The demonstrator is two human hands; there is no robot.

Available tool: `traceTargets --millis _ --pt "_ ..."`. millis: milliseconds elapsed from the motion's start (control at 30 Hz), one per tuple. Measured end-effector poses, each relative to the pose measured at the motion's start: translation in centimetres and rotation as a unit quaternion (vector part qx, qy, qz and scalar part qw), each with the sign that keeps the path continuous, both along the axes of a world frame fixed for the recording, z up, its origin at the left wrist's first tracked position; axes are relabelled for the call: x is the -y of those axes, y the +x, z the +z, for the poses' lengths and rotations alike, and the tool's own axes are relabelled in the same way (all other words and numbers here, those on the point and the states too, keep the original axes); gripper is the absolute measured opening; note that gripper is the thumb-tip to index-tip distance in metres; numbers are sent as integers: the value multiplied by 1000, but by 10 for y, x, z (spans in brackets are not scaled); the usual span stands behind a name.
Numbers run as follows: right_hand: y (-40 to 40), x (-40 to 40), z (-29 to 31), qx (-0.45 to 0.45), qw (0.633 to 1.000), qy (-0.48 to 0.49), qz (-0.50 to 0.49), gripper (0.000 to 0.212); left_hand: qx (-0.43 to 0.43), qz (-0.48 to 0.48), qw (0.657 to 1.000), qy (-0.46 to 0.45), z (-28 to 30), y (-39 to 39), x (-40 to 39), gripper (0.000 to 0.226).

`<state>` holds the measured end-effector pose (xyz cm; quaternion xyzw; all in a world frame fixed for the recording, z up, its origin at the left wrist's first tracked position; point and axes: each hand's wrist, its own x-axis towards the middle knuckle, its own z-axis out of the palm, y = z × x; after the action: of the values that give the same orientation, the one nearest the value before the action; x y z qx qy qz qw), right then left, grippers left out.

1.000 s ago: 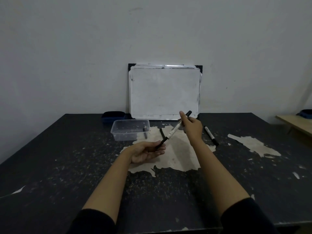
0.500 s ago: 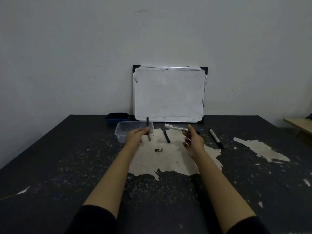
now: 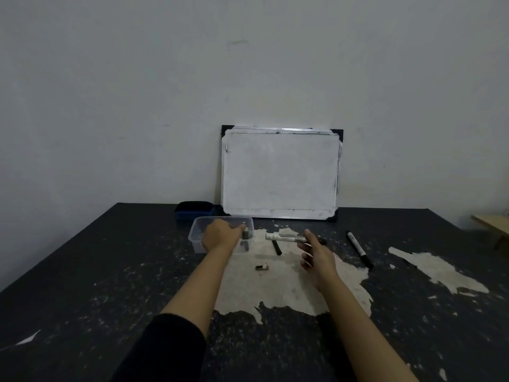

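Observation:
My left hand (image 3: 220,236) reaches over a clear plastic container (image 3: 198,245) at the back of the table, and its fingertips pinch a small dark marker piece (image 3: 246,232) at the container's right end. Another dark piece (image 3: 245,245) lies inside the container. My right hand (image 3: 316,256) pinches the right end of a white marker barrel (image 3: 286,238) between thumb and forefinger and holds it level above the table. Its other fingers are spread.
A thin black stick (image 3: 276,248) and a small cap-like piece (image 3: 261,267) lie on the bare pale patch of the black table (image 3: 110,271). A black marker (image 3: 359,249) lies to the right. A whiteboard (image 3: 281,172) leans on the wall beside a blue box (image 3: 194,210).
My left hand has moved further back and over the container with its dark piece. My right hand keeps the white barrel almost where it was.

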<state>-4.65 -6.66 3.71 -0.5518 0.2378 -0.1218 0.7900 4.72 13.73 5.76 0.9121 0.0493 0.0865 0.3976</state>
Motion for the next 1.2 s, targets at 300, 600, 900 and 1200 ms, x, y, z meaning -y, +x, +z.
traceTargets --millis 300,600,900,1200 --pt "-1 -20 -1 34 999 -2 4 17 109 -35 983 -144 -9 -42 18 58" --pt "-4 -44 -12 112 984 -113 82 28 78 -50 957 -277 -19 -57 34 35" --pt "17 -21 -20 76 930 -359 3 19 41 -30 908 -416 -14 -53 10 21" --pt "49 -25 -35 -13 874 -485 25 31 60 -77 910 -402 -29 -56 -5 20"
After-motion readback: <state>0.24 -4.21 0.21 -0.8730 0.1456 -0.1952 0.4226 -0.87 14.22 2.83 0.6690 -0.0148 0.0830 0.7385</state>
